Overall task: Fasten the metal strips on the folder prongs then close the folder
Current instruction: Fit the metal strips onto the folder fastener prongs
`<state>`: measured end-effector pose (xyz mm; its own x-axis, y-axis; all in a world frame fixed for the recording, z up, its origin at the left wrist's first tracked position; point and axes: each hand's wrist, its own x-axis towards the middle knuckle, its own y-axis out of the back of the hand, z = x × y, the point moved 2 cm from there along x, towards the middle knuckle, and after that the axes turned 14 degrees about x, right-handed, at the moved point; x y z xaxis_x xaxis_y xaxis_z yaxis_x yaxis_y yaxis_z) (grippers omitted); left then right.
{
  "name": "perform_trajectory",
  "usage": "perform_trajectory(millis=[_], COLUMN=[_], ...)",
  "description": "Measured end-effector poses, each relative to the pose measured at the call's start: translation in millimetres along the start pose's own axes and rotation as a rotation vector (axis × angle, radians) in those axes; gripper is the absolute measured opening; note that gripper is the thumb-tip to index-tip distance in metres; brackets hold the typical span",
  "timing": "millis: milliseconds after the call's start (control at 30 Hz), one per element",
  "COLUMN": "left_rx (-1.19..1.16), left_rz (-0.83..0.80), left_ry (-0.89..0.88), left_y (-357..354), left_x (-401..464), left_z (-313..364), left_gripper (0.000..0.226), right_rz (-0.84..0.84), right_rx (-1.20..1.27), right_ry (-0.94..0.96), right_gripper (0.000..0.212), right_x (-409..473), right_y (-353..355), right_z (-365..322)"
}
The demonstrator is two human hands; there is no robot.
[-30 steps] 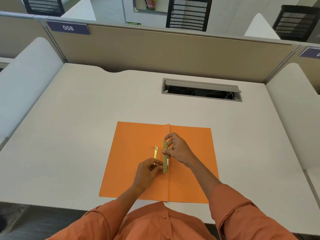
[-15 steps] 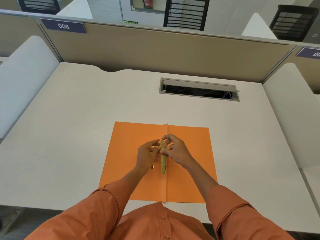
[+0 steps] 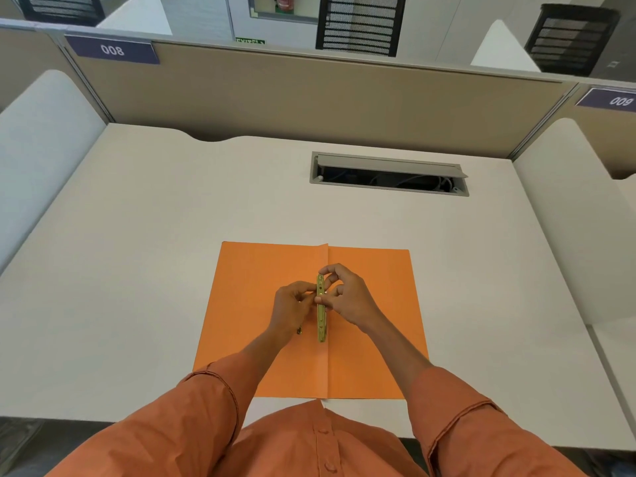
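An open orange folder (image 3: 371, 339) lay flat on a desk (image 3: 137, 270). Along its centre fold, both hands pinched a brass strip (image 3: 321, 318): the left hand (image 3: 292, 306) at its middle, the right hand (image 3: 347, 296) near its top.

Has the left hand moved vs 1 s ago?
Yes. The left hand has gone from the near end of the metal strip up toward its far end, away from the person, along the orange folder.
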<state>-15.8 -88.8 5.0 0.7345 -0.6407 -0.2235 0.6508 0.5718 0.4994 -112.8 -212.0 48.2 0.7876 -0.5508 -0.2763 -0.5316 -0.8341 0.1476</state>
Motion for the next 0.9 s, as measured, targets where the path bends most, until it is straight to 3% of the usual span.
perform_trajectory(millis=[600, 767, 900], left_rx=[-0.054, -0.104, 0.048], left_rz=[-0.015, -0.035, 0.027], left_ry=[0.025, 0.074, 0.036], left_y=[0, 1, 5], left_x=[-2, -4, -11], left_z=[2, 0, -6], left_gripper=[0.018, 0.027, 0.031], right_rz=[0.018, 0.035, 0.054], right_rx=[-0.021, -0.006, -0.017], right_ry=[-0.028, -0.057, -0.075], right_gripper=[0.048, 0.047, 0.049], right_x=[0, 3, 7], right_y=[1, -1, -3], right_z=[3, 7, 10])
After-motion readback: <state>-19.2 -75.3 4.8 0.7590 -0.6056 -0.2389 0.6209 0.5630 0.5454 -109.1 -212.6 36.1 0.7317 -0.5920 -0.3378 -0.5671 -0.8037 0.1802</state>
